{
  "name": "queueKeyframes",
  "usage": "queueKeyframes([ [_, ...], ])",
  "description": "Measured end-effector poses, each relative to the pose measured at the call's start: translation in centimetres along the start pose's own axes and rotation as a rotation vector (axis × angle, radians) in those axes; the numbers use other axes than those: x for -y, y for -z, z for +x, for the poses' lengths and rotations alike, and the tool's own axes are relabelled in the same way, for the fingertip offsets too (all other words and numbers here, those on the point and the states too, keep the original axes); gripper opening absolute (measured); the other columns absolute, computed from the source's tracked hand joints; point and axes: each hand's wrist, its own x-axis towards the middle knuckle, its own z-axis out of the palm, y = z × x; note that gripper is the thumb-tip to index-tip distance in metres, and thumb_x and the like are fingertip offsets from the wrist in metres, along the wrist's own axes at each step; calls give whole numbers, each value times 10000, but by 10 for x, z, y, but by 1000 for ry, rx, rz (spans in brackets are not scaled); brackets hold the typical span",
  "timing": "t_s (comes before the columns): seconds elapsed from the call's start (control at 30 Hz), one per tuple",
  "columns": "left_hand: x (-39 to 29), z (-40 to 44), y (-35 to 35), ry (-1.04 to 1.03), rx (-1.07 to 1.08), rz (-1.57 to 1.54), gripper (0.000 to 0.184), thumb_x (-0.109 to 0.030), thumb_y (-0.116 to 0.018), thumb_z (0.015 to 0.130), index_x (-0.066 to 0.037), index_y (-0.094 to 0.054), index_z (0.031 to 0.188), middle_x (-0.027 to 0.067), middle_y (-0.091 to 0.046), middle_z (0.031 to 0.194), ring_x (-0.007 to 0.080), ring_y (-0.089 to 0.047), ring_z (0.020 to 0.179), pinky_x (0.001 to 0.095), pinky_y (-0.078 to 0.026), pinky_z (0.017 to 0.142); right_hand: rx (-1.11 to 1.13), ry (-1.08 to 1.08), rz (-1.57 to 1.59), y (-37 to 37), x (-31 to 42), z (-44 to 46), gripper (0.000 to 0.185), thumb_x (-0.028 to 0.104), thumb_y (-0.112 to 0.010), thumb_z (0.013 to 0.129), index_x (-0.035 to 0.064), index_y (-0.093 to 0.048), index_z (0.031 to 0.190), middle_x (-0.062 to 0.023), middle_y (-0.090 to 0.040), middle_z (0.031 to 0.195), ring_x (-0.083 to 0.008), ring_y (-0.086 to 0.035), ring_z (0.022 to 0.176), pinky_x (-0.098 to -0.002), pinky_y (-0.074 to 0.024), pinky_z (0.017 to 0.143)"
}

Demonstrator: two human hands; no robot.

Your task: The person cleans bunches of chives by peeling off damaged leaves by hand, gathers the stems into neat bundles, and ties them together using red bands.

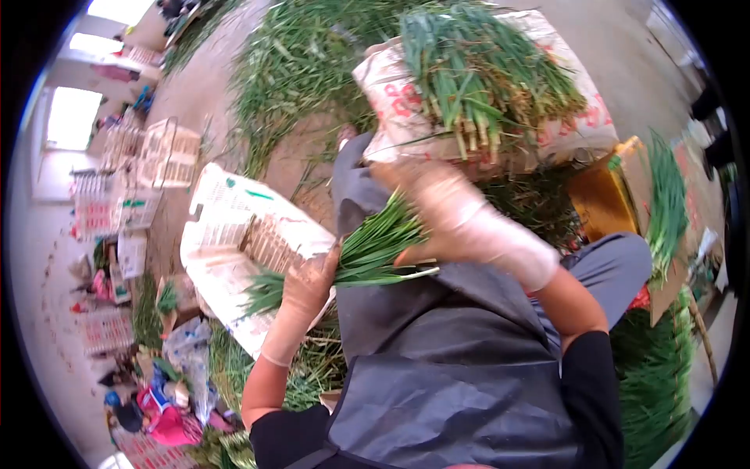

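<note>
A bunch of long green chives (380, 242) with pale stem ends lies across my lap. My left hand (309, 280), in a thin soiled glove, is closed around the leafy part. My right hand (441, 205), gloved with a pale cuff, is over the stem end and smeared by motion. Whether its fingers grip any stalk cannot be made out. Ahead of it, a large heap of chives (484, 70) rests on a stuffed white sack (391, 98) with red print. A dark apron (461, 391) covers my lap.
Left of my knees stands a white plastic basket (223, 211). Loose greens (305, 59) cover the floor ahead. At right are a yellow crate (601, 199), an upright bundle (666, 207) and stacked greens (652, 383). A person in pink (168, 414) works at far left near crates.
</note>
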Motion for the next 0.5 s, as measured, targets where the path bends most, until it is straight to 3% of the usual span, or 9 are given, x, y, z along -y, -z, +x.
queueKeyframes([
  [0.07,-5,16,17,19,32,70,350,-95,-544,730,-85,-548,1080,24,-571,737,189,-592,657,374,-485,663,143,100,-41,-38,28,7,1080,340,-827,550,87,-240,1421,-188,-348,1377,-353,-299,1304,-478,-207,1083],
  [0.13,-9,42,47,-37,30,191,270,-114,-557,718,-87,-571,986,12,-562,706,177,-578,608,360,-488,656,80,89,34,-72,35,12,1135,297,-830,528,120,-170,1435,-213,-368,1350,-381,-337,1270,-496,-220,1064],
  [0.2,-13,78,82,-88,90,207,249,-127,-557,719,-92,-579,964,24,-560,759,174,-579,716,375,-478,730,-116,28,201,-74,25,19,930,283,-793,603,116,-314,1382,-210,-481,1257,-341,-457,1194,-466,-333,1003],
  [0.27,-14,117,109,-309,-204,257,312,-137,-570,717,-84,-588,1024,105,-571,971,215,-553,964,426,-434,847,-59,-311,439,-60,14,27,634,258,-734,683,85,-496,1244,-182,-608,1048,-300,-602,992,-409,-460,864],
  [0.33,-17,147,149,-347,-365,492,470,-122,-627,700,-89,-548,1162,174,-479,1259,290,-435,1199,431,-364,982,-380,-189,535,-38,-15,27,414,238,-696,728,63,-597,1091,-115,-656,870,-241,-648,795,-352,-508,746],
  [0.37,-11,157,154,-349,-380,505,470,-122,-627,700,-89,-548,1162,174,-479,1259,290,-435,1199,431,-364,982,-334,-310,748,1,-13,23,406,221,-697,729,66,-597,1091,-94,-654,858,-213,-640,773,-338,-508,736],
  [0.43,3,168,159,-46,-822,-110,682,-115,-668,713,-114,-407,1343,160,-339,1417,286,-346,1293,421,-274,1062,-293,-411,1083,54,-26,17,416,197,-728,711,62,-597,1082,-54,-646,824,-156,-619,721,-303,-504,692],
  [0.47,3,174,151,-50,-827,-103,682,-115,-668,713,-114,-407,1343,160,-339,1417,286,-346,1293,421,-274,1062,-306,-382,1201,67,-40,18,436,190,-758,691,56,-597,1074,-34,-641,802,-128,-605,691,-281,-501,658],
  [0.5,1,182,130,75,-798,-809,779,-97,-682,701,-143,-320,1389,158,-364,1392,293,-338,1294,429,-285,1058,-314,-377,1192,85,-43,17,461,201,-773,680,53,-595,1079,-32,-639,802,-126,-606,700,-274,-501,656],
])
